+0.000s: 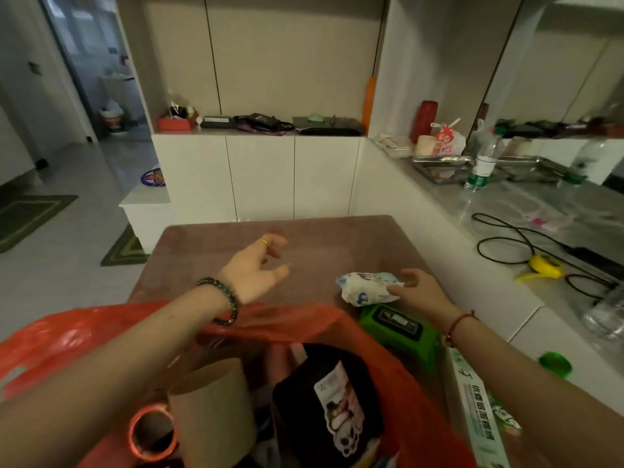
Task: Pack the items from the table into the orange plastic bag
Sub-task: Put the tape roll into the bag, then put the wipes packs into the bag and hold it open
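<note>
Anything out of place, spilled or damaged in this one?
Nothing looks spilled or broken. The white packet in the right hand is crumpled, but it seems a soft pack. The orange bag gapes open, already holding goods; the green pack lies flat beside it.

We lose the orange bag (67, 332) at the bottom edge and the green pack (403, 332) partly behind its rim, and we cannot read the blurred print on the white packet (368, 287).

Reddish-brown tabletop (320, 238): orange plastic bag (67, 332) near edge; green pack (422, 352), white packet (368, 288), long box (479, 410) right side.
</note>
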